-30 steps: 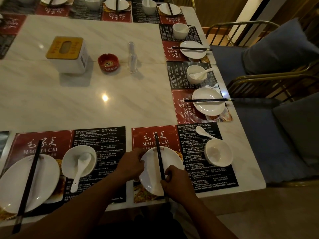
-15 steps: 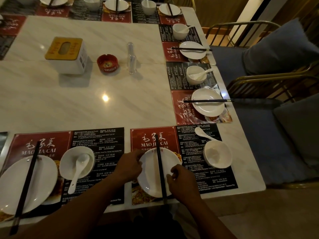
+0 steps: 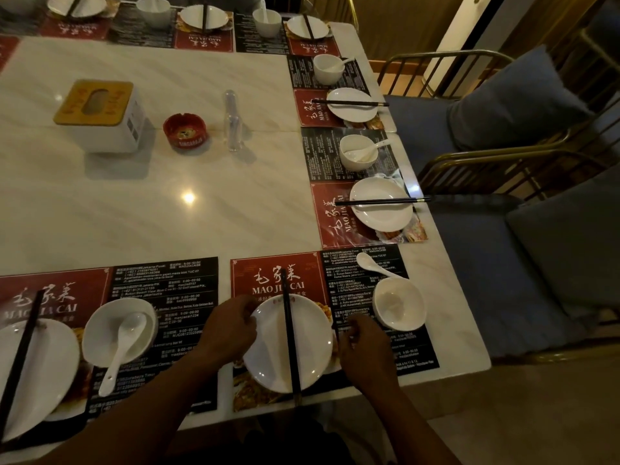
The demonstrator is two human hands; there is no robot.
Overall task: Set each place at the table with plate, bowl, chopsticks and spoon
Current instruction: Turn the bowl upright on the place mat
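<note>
My left grip [image 3: 231, 330] is curled onto the left rim of the plate [image 3: 268, 350], fingers pinching its edge. My right grip [image 3: 365, 350] sits at the plate's right rim with the fingers bent inward; from here I cannot tell whether it has hold of the rim or only rests beside it. The plate lies on the red half of the placemat [image 3: 278, 280] at the near edge of the counter [image 3: 201, 213]. The black chopsticks [image 3: 289, 330] lie straight across the plate's middle, far tips over the printed lettering and near ends overhanging the near rim. Just beyond the right grip, on the black half of the same mat, the bowl [image 3: 399, 305] stands upright. The spoon [image 3: 372, 266] lies on the mat behind it, handle reaching toward the bowl's far rim. To my left, the neighbouring plate [image 3: 50, 374] carries the neighbouring chopsticks [image 3: 20, 364] across it, and the neighbouring bowl [image 3: 100, 333] beside it holds the neighbouring spoon [image 3: 124, 344], whose handle hangs over the near rim. Along the right edge I see the side plate [image 3: 380, 216] with the side chopsticks [image 3: 382, 201] laid across, and past it the side bowl [image 3: 355, 152] with a spoon inside. Out in the middle stand a white tissue box [image 3: 100, 119], a red ashtray [image 3: 185, 130] and a clear bottle [image 3: 233, 120], well apart from the settings. Blue-cushioned chairs [image 3: 503, 105] line the right side.
</note>
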